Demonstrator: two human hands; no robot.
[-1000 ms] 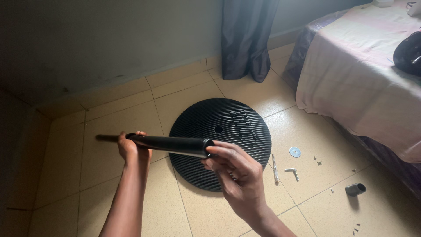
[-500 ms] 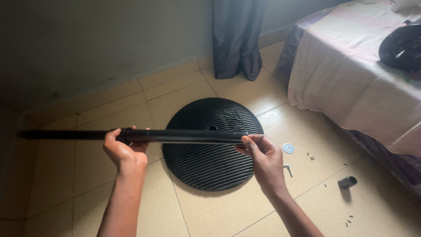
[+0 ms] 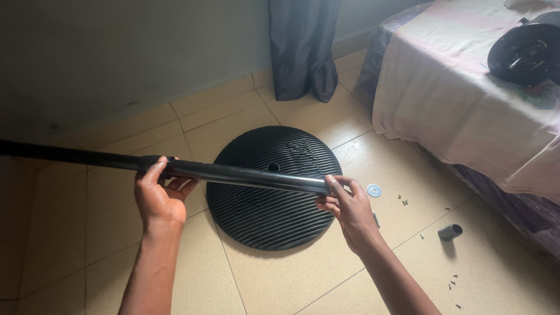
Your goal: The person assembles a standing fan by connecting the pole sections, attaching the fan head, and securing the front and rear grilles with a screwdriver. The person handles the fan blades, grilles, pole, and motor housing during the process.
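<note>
I hold a long black pole (image 3: 233, 174) level above the floor. My left hand (image 3: 158, 195) grips it near the collar where the thinner section runs out to the left edge. My right hand (image 3: 347, 205) pinches the thick end with its fingertips. Under the pole lies a round black ribbed base (image 3: 262, 216) with a hole in its middle, flat on the tan floor tiles.
A metal washer (image 3: 374, 190), a short grey tube piece (image 3: 450, 232) and several small screws (image 3: 452, 286) lie on the tiles at right. A bed (image 3: 466, 99) with a pale sheet carries a black round part (image 3: 522, 53). A dark curtain (image 3: 303, 46) hangs by the wall.
The pole has swung from pointing toward me to lying sideways, and its thin section now reaches the left edge. My hands have spread apart. The view has shifted slightly.
</note>
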